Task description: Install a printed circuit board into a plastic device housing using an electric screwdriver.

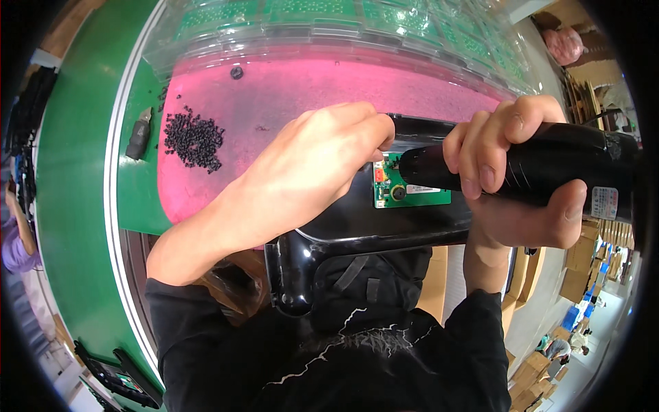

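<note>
Circuit board (434,198): green, lying inside the black housing (384,226), at the near right side of the pink mat (288,79); placing it looks done, and driver work on it seems under way.
Fixing: no seated screw can be made out; the hands and tool cover part of the board, so how many spots are left cannot be told.
Right hand (489,154): wrapped firmly around a black power driver (549,165), right of the pink mat's near side, its nose over the board; whether the tip touches is hidden.
Left hand (322,147): over the pink mat's near side, fingers bunched at the board's upper left corner; cannot tell whether they pinch anything.
Screw pile (194,141): small black pieces heaped loose on the pink mat's left part, apparently unused.
Counter (86,137): green, running left of the pink mat, with a knife-like tool (139,136) just beside the mat.
Clear trays (322,32): along the pink mat's far edge.
Room: cardboard boxes (583,261) well right of the pink mat; a co-worker's purple sleeve (20,250) far to its left.
</note>
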The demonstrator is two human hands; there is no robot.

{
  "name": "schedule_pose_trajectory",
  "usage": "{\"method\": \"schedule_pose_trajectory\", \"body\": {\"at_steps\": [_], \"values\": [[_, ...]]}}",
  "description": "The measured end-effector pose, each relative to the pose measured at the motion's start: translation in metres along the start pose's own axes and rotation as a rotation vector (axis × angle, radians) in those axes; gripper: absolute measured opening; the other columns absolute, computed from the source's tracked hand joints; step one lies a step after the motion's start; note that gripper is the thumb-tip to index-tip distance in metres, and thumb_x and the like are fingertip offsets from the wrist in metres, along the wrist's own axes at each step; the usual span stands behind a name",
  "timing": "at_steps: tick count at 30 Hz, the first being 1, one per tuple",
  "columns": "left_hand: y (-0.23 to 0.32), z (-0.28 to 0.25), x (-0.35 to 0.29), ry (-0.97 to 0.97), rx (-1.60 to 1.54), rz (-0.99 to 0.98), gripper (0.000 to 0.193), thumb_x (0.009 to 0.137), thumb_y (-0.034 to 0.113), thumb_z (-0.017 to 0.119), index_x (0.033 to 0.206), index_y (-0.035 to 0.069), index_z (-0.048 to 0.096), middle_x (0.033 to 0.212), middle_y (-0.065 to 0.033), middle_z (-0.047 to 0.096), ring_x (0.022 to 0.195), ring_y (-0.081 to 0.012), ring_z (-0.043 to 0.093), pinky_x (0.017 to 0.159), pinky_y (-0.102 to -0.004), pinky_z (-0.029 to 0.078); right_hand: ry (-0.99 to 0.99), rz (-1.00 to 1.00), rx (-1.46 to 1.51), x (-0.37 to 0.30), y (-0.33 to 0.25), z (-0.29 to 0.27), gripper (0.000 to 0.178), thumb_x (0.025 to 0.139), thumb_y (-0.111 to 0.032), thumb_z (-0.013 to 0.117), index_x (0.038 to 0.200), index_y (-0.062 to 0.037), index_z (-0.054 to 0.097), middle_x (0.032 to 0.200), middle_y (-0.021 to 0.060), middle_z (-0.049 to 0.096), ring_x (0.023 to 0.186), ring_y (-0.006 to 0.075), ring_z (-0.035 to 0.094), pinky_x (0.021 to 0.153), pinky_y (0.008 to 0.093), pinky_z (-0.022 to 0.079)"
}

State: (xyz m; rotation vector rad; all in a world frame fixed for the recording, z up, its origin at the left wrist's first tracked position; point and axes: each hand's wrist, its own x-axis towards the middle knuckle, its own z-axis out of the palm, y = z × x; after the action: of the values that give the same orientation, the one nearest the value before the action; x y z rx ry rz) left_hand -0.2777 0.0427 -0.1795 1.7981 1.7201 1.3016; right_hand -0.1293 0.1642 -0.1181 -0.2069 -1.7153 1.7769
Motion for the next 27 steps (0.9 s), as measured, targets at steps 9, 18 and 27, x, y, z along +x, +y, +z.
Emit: {"method": "schedule_pose_trajectory", "body": {"at_steps": [9,18,27], "values": [[-0.004,0.007,-0.004,-0.013,0.018,0.024,0.015,0.080,-0.004,0.064,0.095,-0.006,0.062,0.085,-0.0196,0.064,0.079,-0.0386,0.063,0.068,-0.0417,0.051,0.022,0.027,-0.324,-0.002,-0.008,0.015,0.060,0.080,-0.061,0.059,0.097,-0.0041,0.047,0.060,-0.0003,0.047,0.048,0.0100,0.043,0.052,0.0271,0.038],[0.002,0.007,-0.001,-0.051,-0.001,-0.017,0.015,0.079,-0.004,0.061,0.094,-0.005,0.061,0.085,-0.0210,0.064,0.082,-0.0392,0.064,0.069,-0.0430,0.051,-0.042,0.041,-0.176,0.005,0.002,0.012,0.065,0.080,-0.065,0.060,0.095,-0.0032,0.048,0.058,-0.0009,0.044,0.045,0.0086,0.040,0.048,0.0259,0.034],[0.011,0.008,0.006,-0.062,-0.157,-0.111,0.025,0.080,-0.005,0.061,0.104,-0.003,0.059,0.085,-0.0213,0.066,0.081,-0.0364,0.067,0.069,-0.0414,0.051,-0.181,0.059,-0.094,0.008,-0.005,0.000,0.068,0.081,-0.066,0.060,0.096,-0.0013,0.048,0.061,0.0014,0.048,0.047,0.0105,0.043,0.048,0.0265,0.037]]}}
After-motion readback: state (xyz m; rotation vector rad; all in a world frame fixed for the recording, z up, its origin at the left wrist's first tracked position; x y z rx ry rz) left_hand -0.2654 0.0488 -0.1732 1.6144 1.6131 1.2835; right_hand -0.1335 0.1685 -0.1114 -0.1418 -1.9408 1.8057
